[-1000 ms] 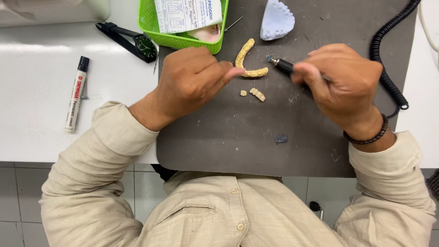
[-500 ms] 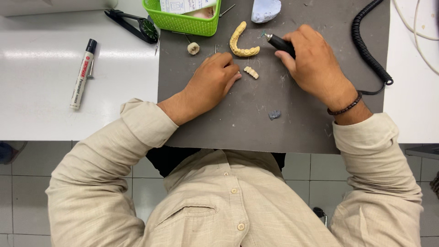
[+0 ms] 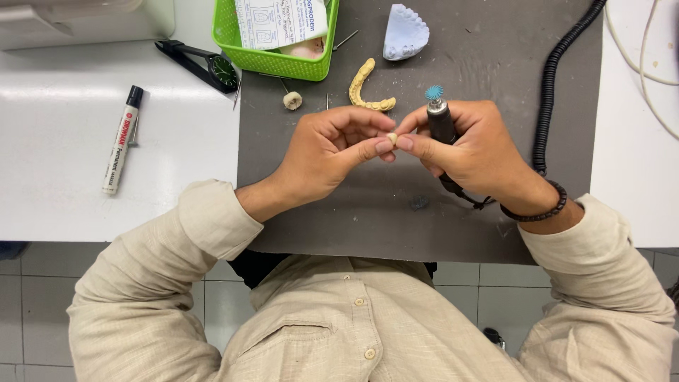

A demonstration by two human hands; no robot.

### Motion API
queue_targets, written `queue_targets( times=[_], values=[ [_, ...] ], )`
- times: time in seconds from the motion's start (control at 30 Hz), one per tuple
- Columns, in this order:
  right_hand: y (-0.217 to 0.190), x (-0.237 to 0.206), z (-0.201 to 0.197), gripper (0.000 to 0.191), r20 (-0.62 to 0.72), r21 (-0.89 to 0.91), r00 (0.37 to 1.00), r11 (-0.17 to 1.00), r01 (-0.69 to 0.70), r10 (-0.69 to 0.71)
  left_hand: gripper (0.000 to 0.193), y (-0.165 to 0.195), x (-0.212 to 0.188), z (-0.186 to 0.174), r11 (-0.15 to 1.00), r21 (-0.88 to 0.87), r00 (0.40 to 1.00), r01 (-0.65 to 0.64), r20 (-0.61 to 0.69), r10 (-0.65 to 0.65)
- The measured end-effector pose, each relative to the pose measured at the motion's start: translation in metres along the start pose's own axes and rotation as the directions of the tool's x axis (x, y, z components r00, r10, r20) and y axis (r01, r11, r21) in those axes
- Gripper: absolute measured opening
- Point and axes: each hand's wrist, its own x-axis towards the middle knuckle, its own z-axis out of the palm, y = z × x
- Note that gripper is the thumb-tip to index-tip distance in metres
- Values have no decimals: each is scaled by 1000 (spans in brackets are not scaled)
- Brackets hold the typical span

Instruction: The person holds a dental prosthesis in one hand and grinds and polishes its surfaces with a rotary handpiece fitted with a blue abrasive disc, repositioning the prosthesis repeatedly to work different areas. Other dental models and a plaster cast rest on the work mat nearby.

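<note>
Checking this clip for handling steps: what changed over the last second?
The left hand picked a small tooth piece off the grey mat and pinches it together with the right hand. The right hand turned the rotary handpiece tip-up. The arch model, marker and green basket stayed.

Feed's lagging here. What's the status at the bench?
Left hand pinches small tooth piece. Right hand grips rotary handpiece, fingertip touching piece. Nothing obstructing.

Grey mat (image 3: 339, 212); green basket (image 3: 276, 64); cream tooth piece (image 3: 391, 139); blue-tipped black handpiece (image 3: 440, 120); yellow arch (image 3: 364, 88); pale-blue cast (image 3: 404, 32); white marker (image 3: 120, 141).
</note>
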Motion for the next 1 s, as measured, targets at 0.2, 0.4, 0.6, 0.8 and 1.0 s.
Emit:
queue_targets(
  times=[0.2,0.4,0.6,0.8,1.0],
  values=[
    [10,11,-5,16,175,319,976,931,-178,127,20,-8,-8,-5,890,427,974,-159,-80,213],
    [26,10,10,17,281,568,919,724,-391,276,28,-10,-15,-6,605,739,903,-298,13,430],
    [27,4,4,18,261,453,930,818,-354,258,27,-13,-14,-10,706,657,940,-265,11,342],
    [21,1,1,18,254,340,912,853,-396,322,28,-11,-16,-13,776,574,957,-261,50,285],
    [22,-1,3,16,223,313,912,860,-402,345,30,-13,-16,-14,789,555,961,-263,74,267]
  ],
)
